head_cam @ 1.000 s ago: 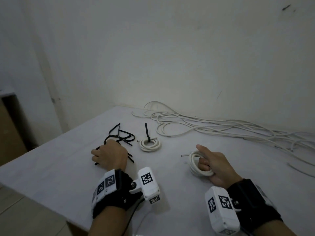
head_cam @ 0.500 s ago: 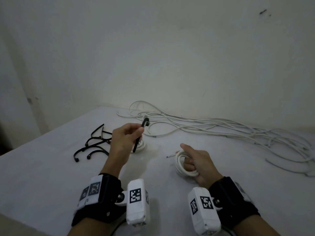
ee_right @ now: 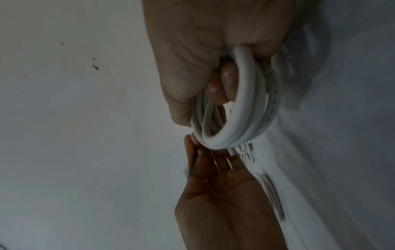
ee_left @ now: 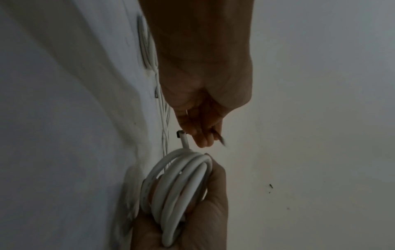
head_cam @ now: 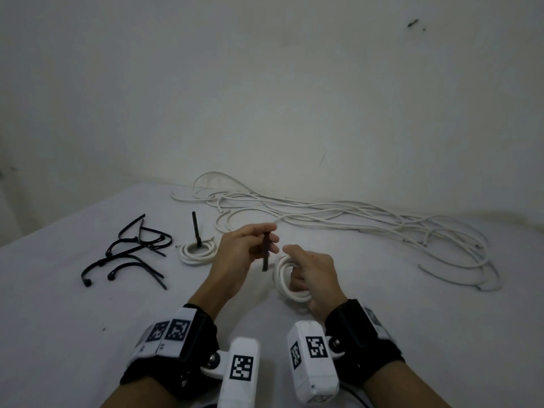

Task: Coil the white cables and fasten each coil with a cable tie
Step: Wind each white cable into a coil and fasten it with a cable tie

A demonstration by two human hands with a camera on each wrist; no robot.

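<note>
My right hand (head_cam: 306, 272) grips a white cable coil (head_cam: 287, 282) just above the table, fingers curled through its loops; the same coil (ee_right: 245, 110) fills the right wrist view. My left hand (head_cam: 250, 248) pinches a black cable tie (head_cam: 266, 254) upright, right beside the coil. In the left wrist view the coil (ee_left: 179, 186) sits below my left hand's fingertips (ee_left: 203, 137). A finished coil (head_cam: 197, 251) with a black tie standing up lies on the table to the left.
Several loose black cable ties (head_cam: 129, 254) lie at the left of the white table (head_cam: 73, 319). A tangle of loose white cables (head_cam: 353, 219) runs along the wall at the back and right.
My left hand picked a black tie from the pile and carried it right, up to the coil. My right hand kept gripping the coil and raised it slightly.
</note>
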